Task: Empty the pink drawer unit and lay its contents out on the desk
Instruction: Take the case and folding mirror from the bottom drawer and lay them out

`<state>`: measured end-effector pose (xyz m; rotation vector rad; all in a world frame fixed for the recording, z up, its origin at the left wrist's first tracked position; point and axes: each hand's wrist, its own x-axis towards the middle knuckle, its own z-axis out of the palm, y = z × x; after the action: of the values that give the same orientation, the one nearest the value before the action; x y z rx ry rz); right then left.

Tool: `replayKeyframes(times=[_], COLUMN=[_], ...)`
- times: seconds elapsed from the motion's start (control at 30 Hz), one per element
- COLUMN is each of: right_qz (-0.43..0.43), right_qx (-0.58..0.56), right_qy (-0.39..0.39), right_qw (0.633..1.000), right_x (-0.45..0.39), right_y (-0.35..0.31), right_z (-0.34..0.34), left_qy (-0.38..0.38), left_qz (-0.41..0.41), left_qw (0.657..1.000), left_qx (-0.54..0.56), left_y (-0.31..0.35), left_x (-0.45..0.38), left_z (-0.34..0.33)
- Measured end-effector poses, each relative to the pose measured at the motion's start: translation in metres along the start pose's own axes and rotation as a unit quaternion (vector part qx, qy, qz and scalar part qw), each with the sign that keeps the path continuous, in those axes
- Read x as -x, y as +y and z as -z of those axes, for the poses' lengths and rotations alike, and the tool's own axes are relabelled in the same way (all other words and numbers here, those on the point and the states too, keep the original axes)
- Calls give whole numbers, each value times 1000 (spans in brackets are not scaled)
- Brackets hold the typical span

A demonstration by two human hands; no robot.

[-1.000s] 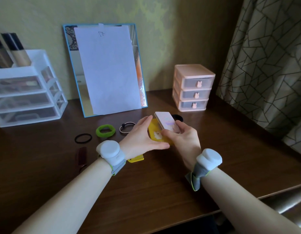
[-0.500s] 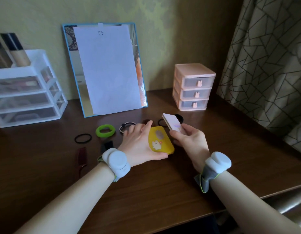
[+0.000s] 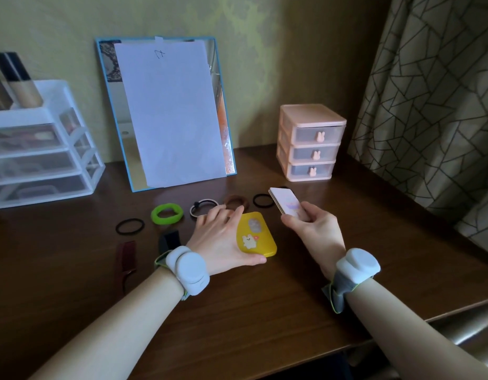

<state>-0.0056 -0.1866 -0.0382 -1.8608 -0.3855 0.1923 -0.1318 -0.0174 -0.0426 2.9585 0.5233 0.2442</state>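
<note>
The pink drawer unit [image 3: 311, 141] stands at the back right of the desk with all three drawers shut. My left hand [image 3: 221, 239] lies flat on the desk, gripping a yellow case [image 3: 255, 234] with a bunny sticker by its edges. My right hand [image 3: 310, 229] holds a small pale pink mirror [image 3: 286, 204] tilted above the desk, to the right of the case. Laid out behind them are a green hair tie [image 3: 167, 213], black hair ties [image 3: 130, 226] [image 3: 262, 200], a brown scrunchie [image 3: 236, 201] and a thin tie with a bead [image 3: 203, 207].
A dark red comb [image 3: 125, 257] and a black clip [image 3: 170, 239] lie left of my left wrist. A blue-framed mirror [image 3: 166, 113] covered with paper leans on the wall. A clear drawer organiser [image 3: 42, 152] stands far left. A curtain [image 3: 434, 100] hangs at the right.
My hands have parted: the left set the yellow case down flat on the desk, and the right carried the pink mirror off to the right.
</note>
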Motion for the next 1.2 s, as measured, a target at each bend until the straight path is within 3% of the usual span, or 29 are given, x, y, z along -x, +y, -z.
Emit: replayKeyframes(times=[0.07, 0.13, 0.2, 0.23, 0.27, 0.33, 0.37, 0.43, 0.63, 0.73, 0.8, 0.93, 1.07, 1.2], right_qz=[2, 5, 13, 17, 23, 44, 58, 79, 84, 117, 128, 165, 271, 278], right_qx=[11, 12, 4, 0, -6, -9, -8, -14, 6, 103, 164, 198, 194, 154], right_qy=[-6, -10, -15, -18, -20, -22, -23, -40, -86, -70, -52, -45, -58, -86], right_qw=[1000, 1000, 1000, 1000, 1000, 999, 998, 996, 993, 985, 977, 965, 941, 944], right_x=[1, 1, 2, 2, 2, 3, 3, 4, 17, 23, 27, 30, 25, 15], right_y=[0, -2, -7, -11, -17, -32, -39, -48, -58, -57, -57, -56, -52, -52], right_z=[-1, -2, -3, -5, -7, -11, -13, -17, -21, -20, -22, -22, -8, -1], left_qy=[2, 59, 168, 205, 198, 107, 66, 14, -55, -46, -36, -25, -47, -56], left_qz=[1, -1, 30, 64, 105, 155, 166, 178, 181, 193, 195, 176, 132, 121], left_qw=[1000, 998, 966, 916, 835, 640, 573, 513, 418, 353, 326, 311, 319, 297], left_qx=[-9, 22, 194, 338, 502, 745, 800, 840, 888, 915, 924, 934, 937, 945], left_y=[1, 3, 8, 11, 15, 26, 32, 44, 55, 56, 57, 56, 48, 43], left_x=[1, 1, -2, -5, -10, -18, -22, -27, -27, -24, -22, -21, -19, -21], left_z=[4, 13, 24, 31, 37, 42, 43, 41, 35, 31, 31, 25, 24, 20])
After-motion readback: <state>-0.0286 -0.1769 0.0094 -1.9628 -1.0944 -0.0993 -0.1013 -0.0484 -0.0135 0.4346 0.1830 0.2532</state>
